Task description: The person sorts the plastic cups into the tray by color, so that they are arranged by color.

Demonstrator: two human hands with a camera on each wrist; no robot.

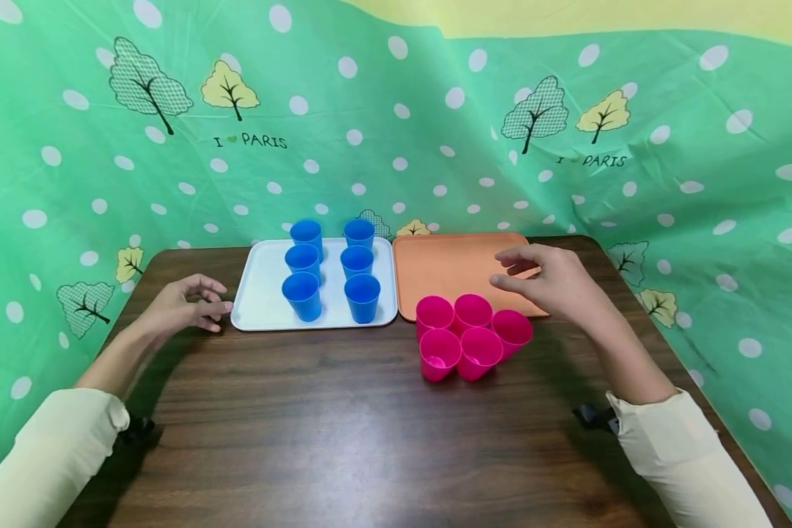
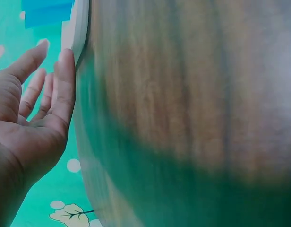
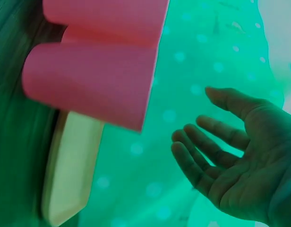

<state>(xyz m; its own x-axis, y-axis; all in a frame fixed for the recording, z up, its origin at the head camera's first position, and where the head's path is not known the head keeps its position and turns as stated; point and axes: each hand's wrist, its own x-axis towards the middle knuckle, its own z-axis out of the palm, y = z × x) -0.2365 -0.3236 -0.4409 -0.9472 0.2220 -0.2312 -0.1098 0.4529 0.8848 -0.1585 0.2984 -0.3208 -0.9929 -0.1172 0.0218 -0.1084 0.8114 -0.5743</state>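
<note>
From the head camera, the left hand (image 1: 183, 306) rests on the tabletop (image 1: 317, 433) near its far left corner, fingers loosely curled around nothing, their tips just beside the left edge of the white tray (image 1: 260, 290). That tray sits at the far edge and carries 6 blue cups (image 1: 330, 268) in 2 rows of 3, all upright. The orange tray (image 1: 445, 268) lies touching the white tray's right edge. The right hand (image 1: 546, 281) hovers over the orange tray's near right corner, fingers relaxed and spread, gripping nothing. Just in front of that tray's near edge, 5 pink cups (image 1: 465, 334) stand upright on the wood in a tight cluster, below and left of the right hand.

The left wrist camera shows the left hand (image 2: 34, 109) palm open, fingertips at the white tray's rim (image 2: 79, 28); the wood is blurred.

The right wrist camera shows the right hand (image 3: 235, 161) empty, fingers slightly bent, apart from the blurred pink cups (image 3: 96, 61) and the orange tray's edge (image 3: 70, 165).
</note>
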